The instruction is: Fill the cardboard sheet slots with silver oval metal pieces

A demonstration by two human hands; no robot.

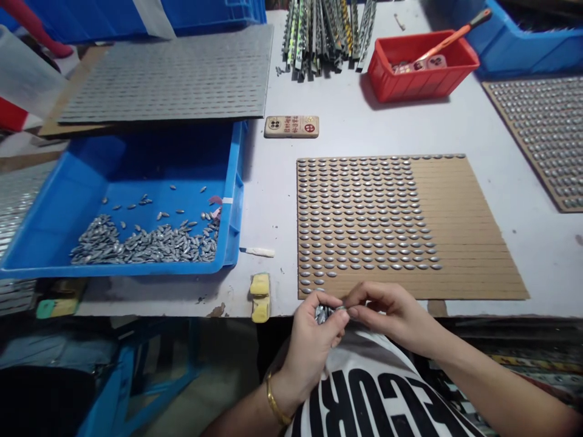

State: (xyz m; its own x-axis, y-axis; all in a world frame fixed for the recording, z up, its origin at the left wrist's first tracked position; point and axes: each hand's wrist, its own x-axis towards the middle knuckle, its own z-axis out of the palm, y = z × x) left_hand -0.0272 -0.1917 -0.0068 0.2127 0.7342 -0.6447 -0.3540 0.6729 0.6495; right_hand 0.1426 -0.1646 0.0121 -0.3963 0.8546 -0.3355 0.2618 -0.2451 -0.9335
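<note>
My left hand (316, 331) is closed around a small heap of silver spindle-shaped metal pieces (321, 314), just off the table's front edge. Thumb and index finger of my right hand (380, 309) pinch at the left fingertips, where one such piece seems to sit, mostly hidden. Directly beyond both hands lies a brown cardboard sheet (473, 230) with ruled lines. Rows of the same metal pieces (355, 212) cover its left and middle part, and the rows nearest me hold only a few at the left.
A blue bin (234, 212) with loose metal pieces stands at left, a grey filled board (182, 79) across its back. Yellow blocks (260, 297), a wooden plaque (291, 127), a red box (419, 82) and metal strips (323, 36) lie around. Another filled board (546, 133) is at right.
</note>
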